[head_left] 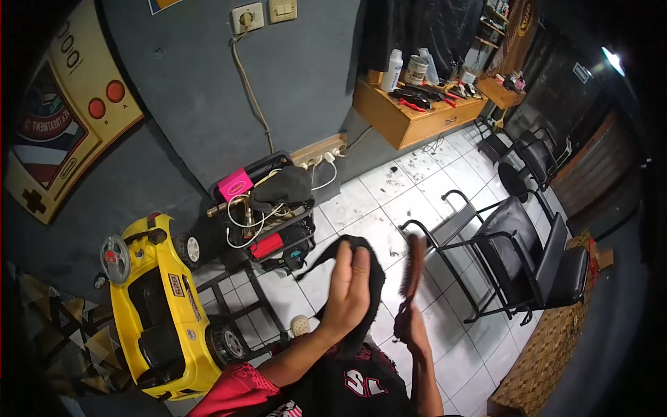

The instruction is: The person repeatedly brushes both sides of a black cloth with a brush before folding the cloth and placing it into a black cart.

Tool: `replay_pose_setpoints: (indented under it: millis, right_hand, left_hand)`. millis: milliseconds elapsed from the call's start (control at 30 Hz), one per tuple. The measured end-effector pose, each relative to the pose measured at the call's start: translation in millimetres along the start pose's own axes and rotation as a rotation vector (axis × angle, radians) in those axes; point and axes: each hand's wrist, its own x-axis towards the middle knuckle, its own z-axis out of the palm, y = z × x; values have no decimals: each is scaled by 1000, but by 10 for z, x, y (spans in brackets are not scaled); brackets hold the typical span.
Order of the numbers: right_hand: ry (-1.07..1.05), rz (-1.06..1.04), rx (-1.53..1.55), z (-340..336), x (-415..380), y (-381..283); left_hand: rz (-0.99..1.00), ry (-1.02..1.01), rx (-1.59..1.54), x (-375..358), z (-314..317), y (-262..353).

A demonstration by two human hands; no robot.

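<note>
My left hand [347, 288] is closed on a black cloth [375, 278], which hangs down in front of my shirt, with a strip of it reaching out to the left. In my right hand [417, 332] is a brown brush [413, 267], held upright with its bristles facing the cloth. A small gap separates brush and cloth. The fingers of my right hand are partly hidden behind the handle.
A black barber chair [514, 240] stands on the tiled floor to the right. At left is a yellow toy car [156, 313], beside a trolley with cables and a pink box [235, 184]. A wooden drawer shelf [438, 125] carries clippers and bottles. Hair clippings [396, 182] lie underneath.
</note>
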Motion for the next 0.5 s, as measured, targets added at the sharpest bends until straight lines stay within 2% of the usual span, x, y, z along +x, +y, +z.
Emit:
replay_pose_setpoints:
  millis: [33,133,167,200,267,300,367,400,467,500]
  right_hand:
    - [6,-185,69,228,-125,-236]
    - [-4,-615,-258,591,-345,-488]
    - [-29,-554,-208,632,-325,-356]
    - [31,-785,-384,641,-61,-46]
    - [20,-909,-630,850,-86,-63]
    - [13,-912,-634,581,179,384]
    - [-119,-511,-1059,-14,560,1398]
    - [-126,-508,-1062,-170,530,1568]
    - [-52,80,-1233,-363,463,1772]
    - [25,112,-1240,-400,427,1777]
  left_hand:
    - [-72,-132,-9,-7,-34,-100]
    - [-151,-216,-40,-82,18,-228]
    - [-89,-195,-99,-92,62,-233]
    - [-103,-206,-88,-53,69,-169]
    - [-146,-127,-77,70,81,-67]
    - [-143,-18,1,135,78,-161]
    - [-97,19,-134,294,-52,79]
    - [-114,63,-210,341,-121,126]
    - [-228,171,-276,435,-251,201]
    - [-320,174,-299,478,-342,142]
